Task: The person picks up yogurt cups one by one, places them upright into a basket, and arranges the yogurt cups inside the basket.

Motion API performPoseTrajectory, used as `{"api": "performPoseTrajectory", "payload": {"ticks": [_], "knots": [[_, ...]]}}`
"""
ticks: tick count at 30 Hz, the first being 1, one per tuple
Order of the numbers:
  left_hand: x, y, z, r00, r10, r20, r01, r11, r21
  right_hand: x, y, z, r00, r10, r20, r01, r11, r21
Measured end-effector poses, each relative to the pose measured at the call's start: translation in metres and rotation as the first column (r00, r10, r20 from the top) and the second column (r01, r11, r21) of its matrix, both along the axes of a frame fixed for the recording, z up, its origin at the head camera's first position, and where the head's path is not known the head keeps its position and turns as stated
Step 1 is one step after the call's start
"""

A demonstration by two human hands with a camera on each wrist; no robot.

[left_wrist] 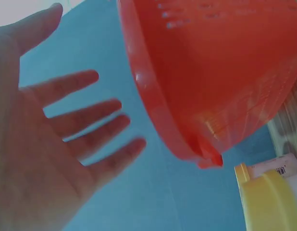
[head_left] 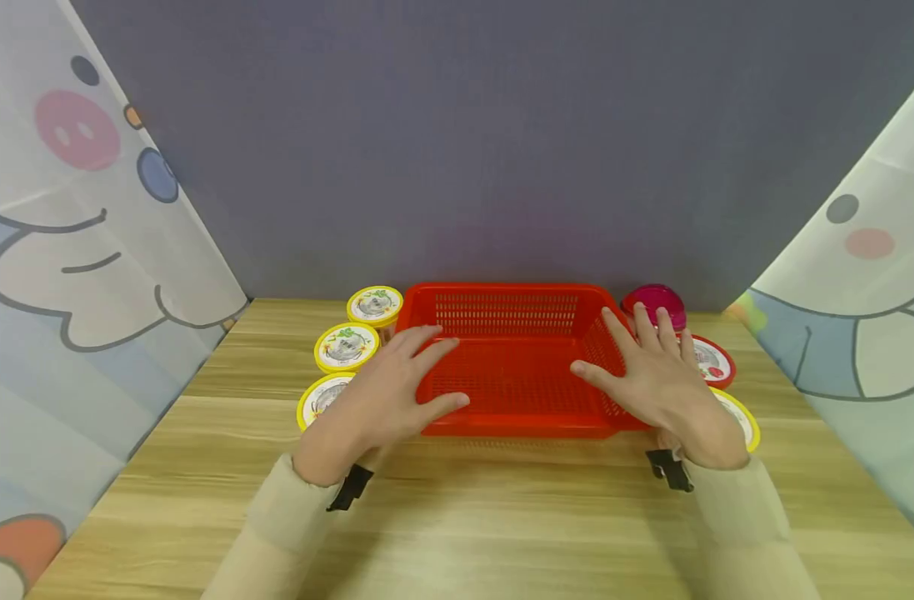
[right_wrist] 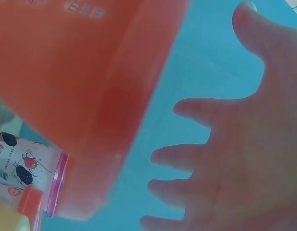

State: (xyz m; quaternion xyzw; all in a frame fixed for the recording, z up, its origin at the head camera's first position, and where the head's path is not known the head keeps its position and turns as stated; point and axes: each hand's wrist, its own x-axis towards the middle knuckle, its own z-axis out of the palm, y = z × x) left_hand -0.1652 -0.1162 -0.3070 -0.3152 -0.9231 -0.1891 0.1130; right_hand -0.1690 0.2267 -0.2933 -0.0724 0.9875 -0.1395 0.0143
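Observation:
A red plastic basket point(head_left: 516, 429) with slotted walls stands on the wooden table, and its inside is bare. Above its left end my left hand point(head_left: 392, 392) hovers with fingers spread. My right hand point(head_left: 655, 379) is held over the right end, fingers and thumb apart. Both wrist views show a gap between the fingers and the rim, so neither hand touches the basket. Left of it stand three yellow-lidded jars point(head_left: 347, 347). On the right are a magenta-lidded jar point(head_left: 657, 302), a red-lidded jar point(head_left: 715, 360) and a yellow-lidded jar point(head_left: 741, 417), partly hidden by my right hand.
A dark grey panel point(head_left: 457, 150) rises behind the basket. Cartoon-printed curtains hang at the left point(head_left: 74, 192) and right point(head_left: 869, 283) of the table. Bare wooden tabletop point(head_left: 501, 525) lies in front of the basket.

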Motion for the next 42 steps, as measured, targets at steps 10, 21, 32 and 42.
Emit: {"api": "performPoseTrajectory", "payload": {"ticks": [10, 21, 32, 42], "knots": [[0.011, 0.013, -0.011, 0.979, -0.200, -0.031, 0.196, 0.975, -0.107, 0.000, 0.013, -0.005, 1.000, -0.012, -0.013, 0.013, 1.000, 0.012], [0.007, 0.015, -0.015, 0.978, -0.210, 0.007, 0.207, 0.959, -0.195, -0.005, 0.034, -0.005, 0.999, -0.036, 0.000, 0.036, 0.999, -0.025], [0.009, 0.008, -0.015, 0.985, -0.172, 0.023, 0.173, 0.969, -0.176, -0.009, 0.052, 0.001, 0.998, -0.065, -0.016, 0.065, 0.998, -0.015], [0.008, 0.003, -0.012, 0.992, -0.123, 0.020, 0.125, 0.977, -0.175, -0.009, 0.074, 0.005, 0.995, -0.096, -0.021, 0.095, 0.995, -0.013]]}}
